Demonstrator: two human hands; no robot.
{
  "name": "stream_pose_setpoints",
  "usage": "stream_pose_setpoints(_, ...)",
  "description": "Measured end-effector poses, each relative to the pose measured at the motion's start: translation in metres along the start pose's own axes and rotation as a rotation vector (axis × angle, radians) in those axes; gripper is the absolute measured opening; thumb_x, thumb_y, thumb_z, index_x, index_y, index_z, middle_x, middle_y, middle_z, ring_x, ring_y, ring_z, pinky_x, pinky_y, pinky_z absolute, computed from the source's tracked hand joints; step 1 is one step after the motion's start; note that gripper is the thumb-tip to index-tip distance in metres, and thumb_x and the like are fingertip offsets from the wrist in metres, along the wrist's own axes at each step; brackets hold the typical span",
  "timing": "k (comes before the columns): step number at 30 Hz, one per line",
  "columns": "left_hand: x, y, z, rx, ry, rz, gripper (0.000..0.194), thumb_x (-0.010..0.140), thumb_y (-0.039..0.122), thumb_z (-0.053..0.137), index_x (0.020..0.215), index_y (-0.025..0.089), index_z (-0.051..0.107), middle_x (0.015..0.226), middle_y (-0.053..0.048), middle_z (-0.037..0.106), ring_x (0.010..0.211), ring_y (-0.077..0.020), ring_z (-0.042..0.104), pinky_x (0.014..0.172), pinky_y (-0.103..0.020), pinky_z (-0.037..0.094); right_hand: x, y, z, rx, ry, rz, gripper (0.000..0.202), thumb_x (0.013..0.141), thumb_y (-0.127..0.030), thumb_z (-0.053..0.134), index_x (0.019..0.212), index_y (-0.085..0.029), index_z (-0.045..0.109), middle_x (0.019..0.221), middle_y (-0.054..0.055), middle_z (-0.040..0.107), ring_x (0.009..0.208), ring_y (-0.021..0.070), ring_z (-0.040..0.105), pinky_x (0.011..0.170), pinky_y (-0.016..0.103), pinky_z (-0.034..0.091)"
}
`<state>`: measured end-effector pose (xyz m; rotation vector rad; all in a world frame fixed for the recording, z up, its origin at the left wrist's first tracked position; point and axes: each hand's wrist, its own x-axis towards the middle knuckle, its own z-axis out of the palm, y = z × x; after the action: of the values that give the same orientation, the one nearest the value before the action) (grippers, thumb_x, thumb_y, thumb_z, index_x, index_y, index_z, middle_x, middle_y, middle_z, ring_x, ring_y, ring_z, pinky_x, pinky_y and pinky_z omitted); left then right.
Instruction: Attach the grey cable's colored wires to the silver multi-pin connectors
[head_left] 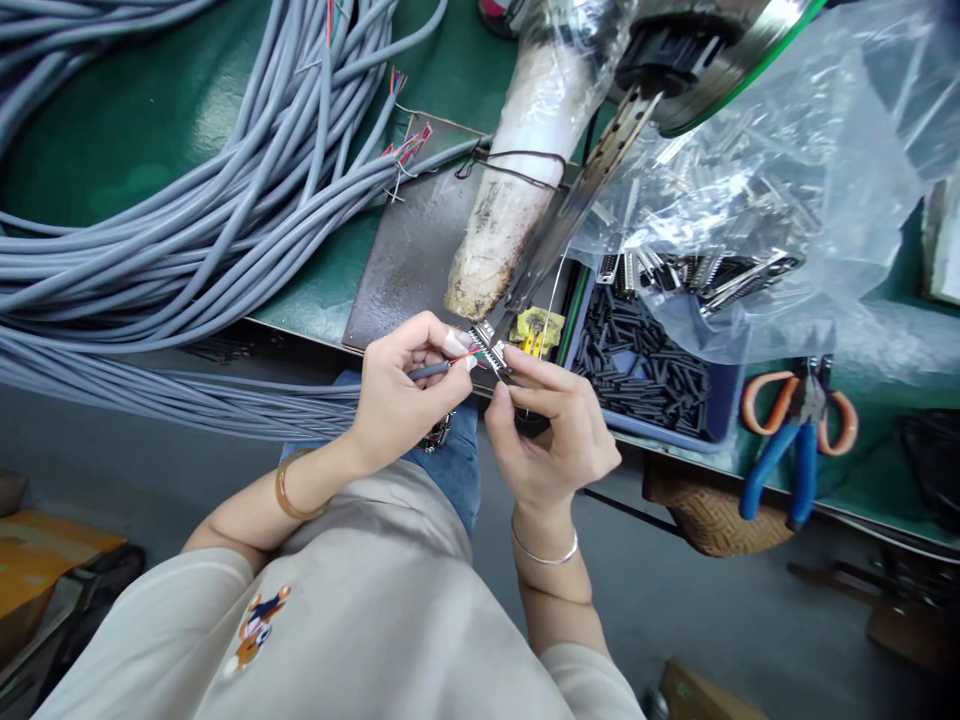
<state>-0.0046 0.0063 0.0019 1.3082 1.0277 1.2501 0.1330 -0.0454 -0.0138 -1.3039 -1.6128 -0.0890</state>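
My left hand [405, 375] is closed in a pinch on the end of a grey cable [429, 371], whose thin coloured wires [471, 355] fan out at its fingertips. They lie against a small metal multi-pin connector [489, 346]. My right hand [551, 415] pinches at the connector's right side with thumb and forefinger; the exact contact is partly hidden. Just above the connector ends a slanted metal rod with slots [585, 205], apparently a soldering iron. A thin silvery wire [556, 290] hangs beside it, near a yellow sponge [551, 330].
Bundled grey cables [225, 230] cover the left of the green table [97, 150]. A stained white tube [517, 170] leans over a dark metal plate [405, 250]. Rightward are a blue tray [720, 430] of black sleeves, a plastic bag [847, 180] of connectors, pliers [787, 450] and a green-rimmed spool [757, 70].
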Motion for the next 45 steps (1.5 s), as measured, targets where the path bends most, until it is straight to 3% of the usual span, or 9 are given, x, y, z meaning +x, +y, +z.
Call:
stream_pose_setpoints(5,-0.002,-0.001,-0.003,-0.064,-0.022,-0.024,0.013,0.081,0.016,0.075,0.076,0.016,0.063,0.077,0.000,0.070,0.058,-0.0049,0.058,0.053,-0.015,0.046,0.002,0.000,0.000,0.071,-0.011,0.100,0.019,0.085,-0.007,0.074,0.091,-0.022,0.064,0.105,0.003,0.080,0.094,0.0173,0.078,0.083,0.032,0.065)
stream_pose_setpoints(13,-0.002,-0.002,-0.004,0.025,-0.020,0.078,0.013,0.080,0.011,0.074,0.076,0.016,0.063,0.077,0.001,0.070,0.059,-0.0052,0.058,0.051,-0.015,0.044,0.005,0.002,0.001,0.011,-0.008,0.038,0.019,0.085,-0.007,0.074,0.093,-0.022,0.066,0.105,0.003,0.081,0.094,0.0161,0.078,0.084,0.031,0.064)
stream_pose_setpoints(24,0.002,0.002,-0.003,0.036,-0.007,0.079,0.011,0.081,0.015,0.075,0.076,0.017,0.065,0.076,-0.001,0.070,0.061,-0.0067,0.059,0.051,-0.016,0.044,0.013,0.001,0.004,-0.009,0.018,0.017,0.022,0.082,-0.007,0.078,0.093,-0.024,0.068,0.106,0.002,0.081,0.092,0.0174,0.078,0.082,0.032,0.065)
stream_pose_setpoints(34,-0.002,0.001,-0.008,0.029,-0.071,-0.069,0.010,0.077,0.016,0.075,0.075,0.017,0.065,0.072,0.000,0.068,0.058,-0.0069,0.056,0.049,-0.016,0.043,0.002,0.003,0.000,-0.105,-0.014,-0.082,0.021,0.084,-0.010,0.078,0.092,-0.024,0.065,0.106,0.003,0.082,0.090,0.0160,0.080,0.078,0.026,0.066)
stream_pose_setpoints(36,-0.001,0.005,-0.011,-0.040,-0.126,-0.120,0.009,0.074,0.014,0.074,0.081,0.016,0.068,0.072,0.000,0.069,0.060,-0.0077,0.059,0.053,-0.017,0.047,0.003,0.001,-0.001,-0.057,0.002,0.002,0.019,0.085,-0.010,0.078,0.091,-0.023,0.065,0.102,0.002,0.082,0.088,0.0151,0.079,0.076,0.026,0.066)
stream_pose_setpoints(41,0.003,0.013,-0.022,-0.287,-0.339,-0.312,0.022,0.067,0.004,0.062,0.085,0.015,0.069,0.068,0.001,0.069,0.055,-0.0067,0.059,0.051,-0.016,0.047,0.005,-0.006,-0.009,0.226,-0.116,0.384,0.012,0.090,-0.013,0.071,0.085,-0.021,0.064,0.091,0.000,0.079,0.079,0.0137,0.078,0.065,0.023,0.064)
stream_pose_setpoints(45,0.001,0.012,-0.024,-0.322,-0.362,-0.381,0.022,0.065,0.005,0.062,0.083,0.015,0.069,0.065,0.002,0.068,0.051,-0.0055,0.055,0.049,-0.016,0.044,0.001,-0.010,-0.015,0.164,-0.014,0.264,0.014,0.088,-0.011,0.073,0.089,-0.022,0.066,0.100,0.003,0.082,0.076,0.0157,0.079,0.054,0.023,0.059)
